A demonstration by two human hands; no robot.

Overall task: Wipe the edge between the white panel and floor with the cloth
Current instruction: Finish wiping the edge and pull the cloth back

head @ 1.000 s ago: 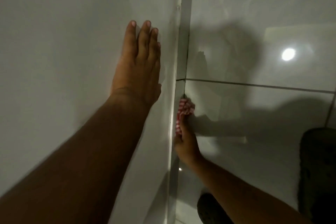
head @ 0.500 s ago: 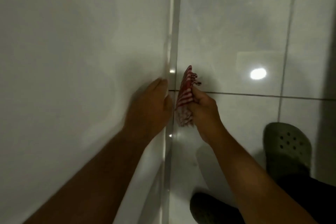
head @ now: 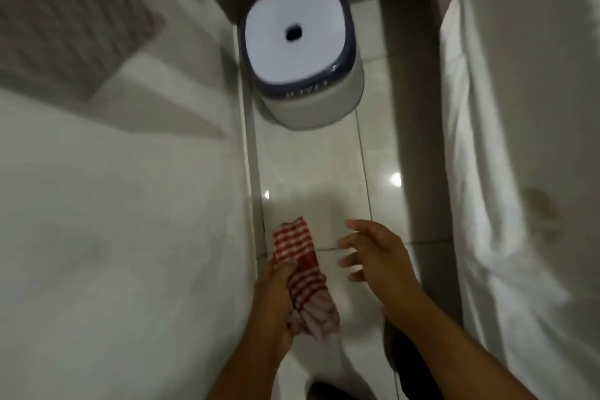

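Observation:
A red and white striped cloth (head: 300,273) hangs bunched in my left hand (head: 276,305), which grips it just right of the edge (head: 255,204) where the white panel (head: 130,221) meets the glossy tiled floor (head: 311,178). My right hand (head: 376,256) hovers beside the cloth with fingers spread, holding nothing. The cloth is held above the floor; I cannot tell whether it touches the panel.
A white stool (head: 302,52) with a dark rim and a centre hole stands on the floor farther along the edge. A white sheet or curtain (head: 506,172) hangs along the right. A ribbed grey mat (head: 65,10) lies at the upper left.
The cloth has passed from my right hand to my left. My right hand let go and opened. The view tilted up, revealing the stool and curtain.

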